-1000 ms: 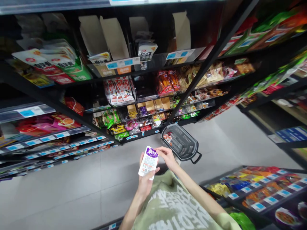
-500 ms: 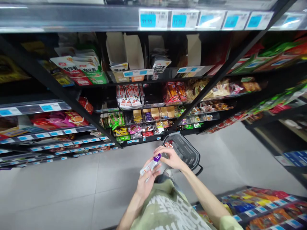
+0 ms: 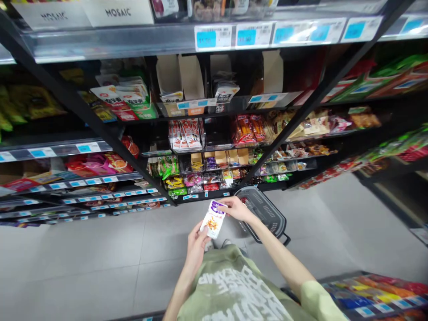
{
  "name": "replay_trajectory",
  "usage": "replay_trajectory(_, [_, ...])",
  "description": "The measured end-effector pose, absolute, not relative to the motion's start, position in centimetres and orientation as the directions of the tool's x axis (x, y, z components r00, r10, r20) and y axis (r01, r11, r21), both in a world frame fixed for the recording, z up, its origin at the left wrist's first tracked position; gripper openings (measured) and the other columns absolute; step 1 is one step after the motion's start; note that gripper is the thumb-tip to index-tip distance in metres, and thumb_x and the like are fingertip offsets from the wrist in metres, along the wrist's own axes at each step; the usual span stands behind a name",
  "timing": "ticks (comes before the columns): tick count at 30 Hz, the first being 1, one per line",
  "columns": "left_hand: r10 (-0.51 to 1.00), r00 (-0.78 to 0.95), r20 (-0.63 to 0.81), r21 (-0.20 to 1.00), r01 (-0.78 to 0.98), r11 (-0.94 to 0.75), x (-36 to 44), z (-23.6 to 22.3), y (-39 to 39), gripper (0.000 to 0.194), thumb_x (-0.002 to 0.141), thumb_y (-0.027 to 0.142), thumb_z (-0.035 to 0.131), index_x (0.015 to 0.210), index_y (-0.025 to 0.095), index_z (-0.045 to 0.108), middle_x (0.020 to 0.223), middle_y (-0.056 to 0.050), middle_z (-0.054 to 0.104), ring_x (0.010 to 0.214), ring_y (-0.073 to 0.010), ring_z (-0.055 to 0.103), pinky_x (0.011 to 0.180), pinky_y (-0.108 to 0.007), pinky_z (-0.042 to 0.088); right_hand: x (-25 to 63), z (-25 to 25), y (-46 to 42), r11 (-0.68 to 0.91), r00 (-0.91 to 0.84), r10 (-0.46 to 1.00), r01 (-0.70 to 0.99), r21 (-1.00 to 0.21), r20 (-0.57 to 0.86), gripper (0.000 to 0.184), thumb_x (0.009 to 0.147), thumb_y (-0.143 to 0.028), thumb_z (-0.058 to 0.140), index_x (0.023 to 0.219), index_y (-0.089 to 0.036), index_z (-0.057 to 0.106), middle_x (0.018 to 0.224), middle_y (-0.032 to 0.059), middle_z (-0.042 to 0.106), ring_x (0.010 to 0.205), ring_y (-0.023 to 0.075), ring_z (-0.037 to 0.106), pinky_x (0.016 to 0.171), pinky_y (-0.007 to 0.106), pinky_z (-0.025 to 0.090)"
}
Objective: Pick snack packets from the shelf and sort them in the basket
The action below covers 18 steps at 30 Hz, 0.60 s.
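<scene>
A white and purple snack packet [image 3: 213,219] is held flat in front of my body, its printed face with a food picture turned up toward me. My left hand [image 3: 197,238] grips its lower left corner, the thumb lying on the front. At the upper right edge, my right hand [image 3: 236,208] pinches the packet between thumb and fingers. Beyond the right hand a dark grey shopping basket [image 3: 277,211] stands on the floor. My right hand and forearm hide part of the basket, and what lies inside it is hard to make out.
Shelves in front hold snack packets, including red and white packets [image 3: 186,134] and red bags [image 3: 249,129]. A shelf edge with price tags [image 3: 214,37] crosses the top of the view. Grey tiled floor [image 3: 100,254] lies to the left. Colourful packets [image 3: 377,290] fill a low shelf at lower right.
The packet was tilted and partly covered by both hands; now it lies flatter with its front showing. My right hand has shifted from its top to its upper right edge.
</scene>
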<state>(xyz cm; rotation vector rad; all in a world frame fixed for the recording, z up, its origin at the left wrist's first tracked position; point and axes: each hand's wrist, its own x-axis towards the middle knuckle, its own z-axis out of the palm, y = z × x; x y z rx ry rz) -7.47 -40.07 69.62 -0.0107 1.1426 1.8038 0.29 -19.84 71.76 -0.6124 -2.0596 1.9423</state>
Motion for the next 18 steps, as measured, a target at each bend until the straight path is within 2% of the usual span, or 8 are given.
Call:
replay_trajectory(2, [0.701, -0.537, -0.47, 0.716, -0.696, -0.054, -6.9, 69.8, -39.8, 0.046, 0.071, 0.029, 0.077, 0.113, 0.014, 0.065, 0.111, -0.016, 0.069, 0.096, -0.0271, 0.067, 0.082, -0.035, 0.053, 0.1, 71.7, -19.3, 0.048, -0.894, 0.436, 0.137, -0.989, -0.103, 0.032, 0.075, -0.039, 0.068, 0.094, -0.014, 0.075, 0.08, 0.0062, 0.073, 0.062, 0.0168, 0.062, 0.05, 0.024, 0.048])
replay_trajectory(7, [0.676, -0.548, -0.493, 0.711, -0.701, -0.05, -6.5, 70.1, -38.5, 0.046, 0.069, 0.028, 0.078, 0.111, 0.014, 0.067, 0.109, -0.015, 0.07, 0.096, -0.0267, 0.068, 0.082, -0.033, 0.054, -0.2, 71.5, -17.8, 0.063, -0.911, 0.405, 0.12, -0.991, -0.084, 0.032, 0.075, -0.039, 0.068, 0.094, -0.015, 0.075, 0.084, 0.006, 0.074, 0.071, 0.0209, 0.067, 0.064, 0.032, 0.054])
replay_trajectory(11, [0.675, -0.548, -0.494, 0.713, -0.699, -0.046, -6.6, 69.6, -36.8, 0.046, 0.068, 0.027, 0.079, 0.111, 0.014, 0.068, 0.11, -0.015, 0.07, 0.096, -0.0258, 0.068, 0.084, -0.033, 0.054, -0.1, 71.1, -16.1, 0.074, -0.91, 0.407, 0.116, -0.991, -0.076, 0.029, 0.076, -0.039, 0.067, 0.091, -0.016, 0.075, 0.084, 0.0052, 0.074, 0.073, 0.0207, 0.068, 0.067, 0.031, 0.055])
replay_trajectory(14, [0.669, -0.565, -0.482, 0.736, -0.675, -0.04, -6.7, 68.6, -34.9, 0.047, 0.069, 0.029, 0.078, 0.112, 0.014, 0.068, 0.108, -0.014, 0.07, 0.094, -0.0245, 0.068, 0.084, -0.034, 0.054, 0.0, 70.8, -14.2, 0.075, -0.913, 0.401, 0.108, -0.991, -0.069, 0.027, 0.077, -0.037, 0.066, 0.09, -0.015, 0.074, 0.082, 0.0057, 0.074, 0.069, 0.019, 0.067, 0.063, 0.029, 0.054])
replay_trajectory(18, [0.601, -0.636, -0.484, 0.792, -0.611, -0.008, -7.0, 67.2, -32.0, 0.053, 0.063, 0.035, 0.082, 0.109, 0.012, 0.069, 0.1, -0.014, 0.073, 0.087, -0.0263, 0.069, 0.08, -0.037, 0.055, -0.4, 70.9, -10.8, 0.074, -0.927, 0.366, 0.12, -0.99, -0.085, 0.024, 0.072, -0.036, 0.071, 0.082, -0.015, 0.074, 0.064, 0.0032, 0.07, 0.05, 0.0141, 0.06, 0.043, 0.022, 0.048])
